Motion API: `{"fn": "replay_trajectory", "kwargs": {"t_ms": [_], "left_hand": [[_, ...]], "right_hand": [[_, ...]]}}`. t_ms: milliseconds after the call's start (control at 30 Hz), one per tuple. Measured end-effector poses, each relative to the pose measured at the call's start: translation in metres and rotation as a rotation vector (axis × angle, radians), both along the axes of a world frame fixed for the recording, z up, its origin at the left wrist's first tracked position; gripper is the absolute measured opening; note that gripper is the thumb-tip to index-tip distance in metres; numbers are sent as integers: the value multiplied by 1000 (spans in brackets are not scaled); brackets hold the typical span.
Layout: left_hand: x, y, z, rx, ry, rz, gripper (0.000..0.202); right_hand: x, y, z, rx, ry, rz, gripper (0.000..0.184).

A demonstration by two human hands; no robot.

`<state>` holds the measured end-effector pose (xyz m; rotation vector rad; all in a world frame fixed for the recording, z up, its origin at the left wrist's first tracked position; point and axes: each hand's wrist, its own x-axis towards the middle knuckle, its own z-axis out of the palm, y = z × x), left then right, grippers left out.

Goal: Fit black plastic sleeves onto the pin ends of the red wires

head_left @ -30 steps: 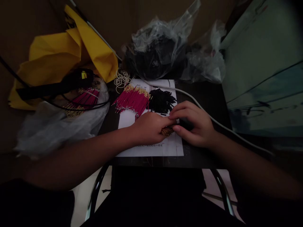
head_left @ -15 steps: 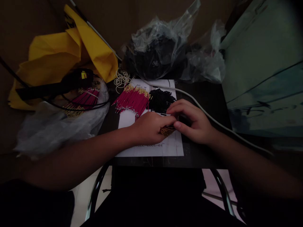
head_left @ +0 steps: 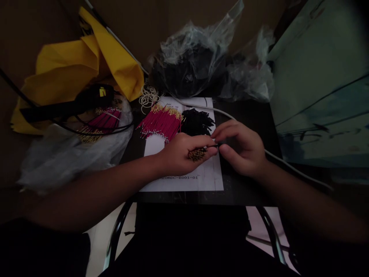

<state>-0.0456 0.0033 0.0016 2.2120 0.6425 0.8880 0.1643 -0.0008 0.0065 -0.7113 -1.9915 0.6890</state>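
While my left hand [head_left: 184,152] grips a bunch of gold-tipped wires [head_left: 197,154] over the paper [head_left: 210,182], my right hand [head_left: 242,148] pinches a small black tube [head_left: 216,145], its fingers [head_left: 227,130] almost closed, just beside the wires.

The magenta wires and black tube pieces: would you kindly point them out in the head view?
Magenta wires [head_left: 160,122], head view, middle of the pile.
Black tube pieces [head_left: 197,122], head view, middle of the heap.

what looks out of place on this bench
The pale cable looks out of place: it lies across the top of the printed sheet, right beside the magenta wires and short black pieces, rather than routed clear of them.
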Motion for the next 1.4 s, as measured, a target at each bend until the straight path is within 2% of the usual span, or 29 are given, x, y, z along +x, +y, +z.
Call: {"fn": "replay_trajectory", "kwargs": {"t_ms": [233, 433, 667, 1267, 1400], "left_hand": [[0, 1, -4, -13, 43, 40, 18], [2, -1, -2, 24, 225, 130, 25], [1, 0, -1, 66, 353, 108, 19], [0, 1, -1, 88, 472, 88, 15], [1, 1, -2, 69, 489, 102, 17]], "right_hand": [[-2, -4, 2, 139, -67, -100, 19], [-2, -8, 4, 227, 22, -187, 18], [-5, -16, 12, 261, -109, -79, 17], [-6, -13, 8, 226, -143, 8, 11], [-6, -11, 5, 200, -149, -13, 13]]}}
